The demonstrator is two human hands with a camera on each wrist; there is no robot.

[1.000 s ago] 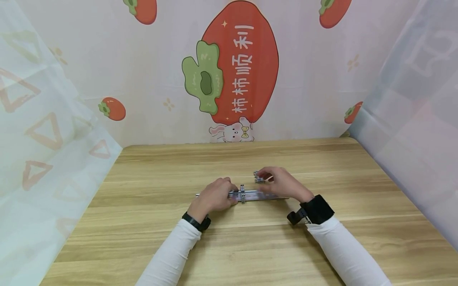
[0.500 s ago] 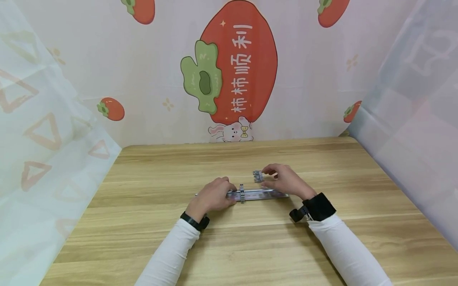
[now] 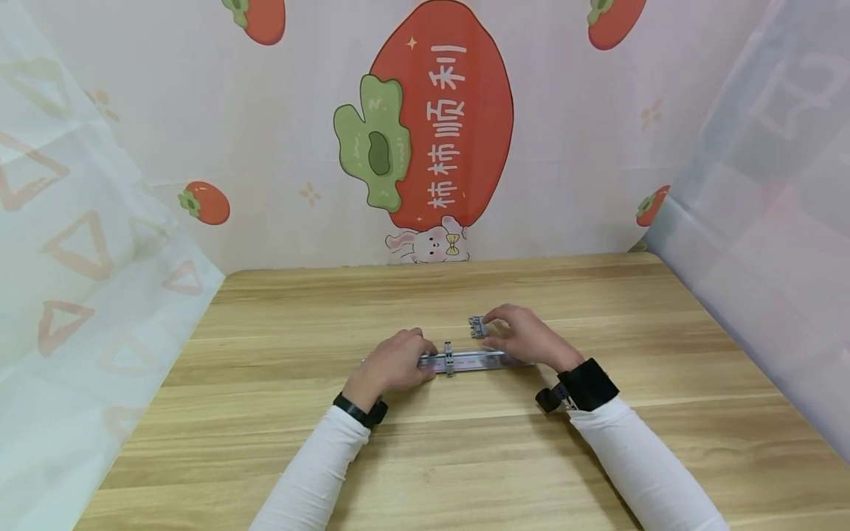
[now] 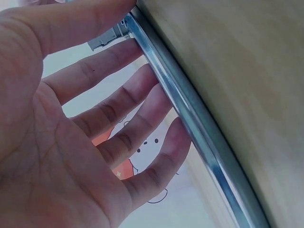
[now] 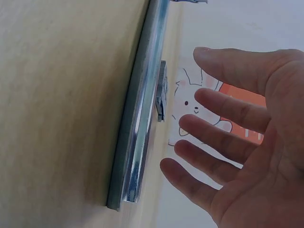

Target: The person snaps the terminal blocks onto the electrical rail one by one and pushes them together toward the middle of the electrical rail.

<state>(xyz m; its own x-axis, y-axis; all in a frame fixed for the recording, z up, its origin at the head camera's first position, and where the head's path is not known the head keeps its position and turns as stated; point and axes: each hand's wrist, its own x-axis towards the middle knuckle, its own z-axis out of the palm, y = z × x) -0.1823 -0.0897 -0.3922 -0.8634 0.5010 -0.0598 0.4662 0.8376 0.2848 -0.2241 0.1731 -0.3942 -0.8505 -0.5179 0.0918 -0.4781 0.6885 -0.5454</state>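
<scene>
A slotted metal DIN rail (image 3: 485,361) lies on the table, a slim grey terminal block (image 3: 448,359) standing across its middle. My left hand (image 3: 396,361) holds the rail left of that block, thumb along the near edge and fingers along the far edge. In the left wrist view, fingertips meet the shiny rail (image 4: 178,102). Behind the rail lies a loose grey cluster of terminal blocks (image 3: 477,327). Beside it hovers my right hand (image 3: 531,341), index fingertip right at its edge. The right wrist view shows that hand (image 5: 237,128) with fingers spread, gripping nothing.
The wooden table (image 3: 425,457) carries the work. A printed cloth backdrop (image 3: 279,133) rises behind its far edge, and cloth sheets (image 3: 99,243) hang along both sides. Both wrists wear black straps with cameras (image 3: 587,385).
My right fingers were over the loose terminal blocks, then drew back slightly to the right, and now hover beside them. My left hand stays on the rail.
</scene>
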